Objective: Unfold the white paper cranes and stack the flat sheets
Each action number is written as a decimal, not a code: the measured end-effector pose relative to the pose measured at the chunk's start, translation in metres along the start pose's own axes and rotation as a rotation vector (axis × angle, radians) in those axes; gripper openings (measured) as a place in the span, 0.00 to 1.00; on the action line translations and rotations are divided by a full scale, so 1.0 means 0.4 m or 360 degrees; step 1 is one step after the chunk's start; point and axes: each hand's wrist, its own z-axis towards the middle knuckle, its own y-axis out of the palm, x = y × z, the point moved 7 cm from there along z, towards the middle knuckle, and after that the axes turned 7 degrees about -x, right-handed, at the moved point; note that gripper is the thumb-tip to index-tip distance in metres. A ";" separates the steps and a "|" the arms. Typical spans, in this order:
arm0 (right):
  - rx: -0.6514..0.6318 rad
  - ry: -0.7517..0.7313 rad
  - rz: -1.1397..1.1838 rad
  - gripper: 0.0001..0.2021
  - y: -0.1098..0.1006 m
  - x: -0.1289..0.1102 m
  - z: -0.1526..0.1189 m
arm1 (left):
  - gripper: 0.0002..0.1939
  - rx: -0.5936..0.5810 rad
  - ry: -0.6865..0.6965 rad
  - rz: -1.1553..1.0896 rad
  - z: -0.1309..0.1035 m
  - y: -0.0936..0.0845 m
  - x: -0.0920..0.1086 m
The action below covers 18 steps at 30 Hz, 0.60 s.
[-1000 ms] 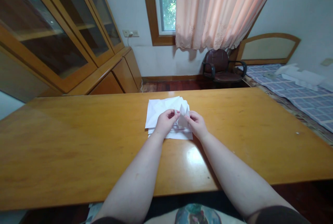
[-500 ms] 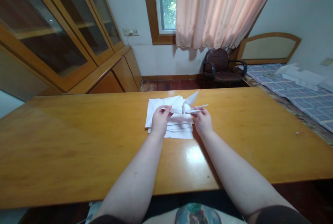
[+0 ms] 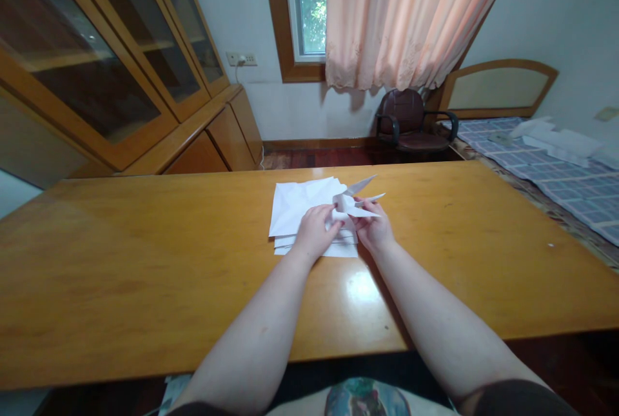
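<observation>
A folded white paper figure (image 3: 345,202) with several pointed flaps is held between my hands, above a stack of white paper sheets (image 3: 294,203) on the table. My left hand (image 3: 316,230) has its fingers closed on the figure's left side, thumb toward me. On the other side, my right hand (image 3: 374,226) grips the figure from below and the right, and its pointed flaps stick out over those fingers. The figure partly hides the fingertips of both hands.
The wooden table (image 3: 169,274) spreads wide to both sides. Beyond it are a brown armchair (image 3: 409,119), a glass-door cabinet (image 3: 120,80) at left and a bed (image 3: 541,158) at right. White pieces (image 3: 556,138) lie on the bed.
My left hand has moved right and closer in, from the figure's left point to its middle. The figure has turned and tilted; its upper flap leans lower to the right.
</observation>
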 end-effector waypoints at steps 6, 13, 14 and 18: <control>-0.0028 -0.0142 -0.0364 0.10 0.010 0.004 -0.009 | 0.40 0.0231 0.0016 0.0012 -0.028 -0.006 0.034; -0.0021 -0.0417 -0.0899 0.08 0.026 -0.025 -0.027 | 0.11 0.0536 0.0259 0.0634 -0.054 -0.058 0.107; -0.0018 -0.0440 -0.0942 0.08 0.026 -0.031 -0.029 | 0.09 0.0505 0.0331 0.0620 -0.052 -0.056 0.111; 0.0033 -0.0535 -0.1072 0.08 0.027 -0.057 -0.038 | 0.07 0.0483 0.0448 0.0347 -0.045 -0.057 0.106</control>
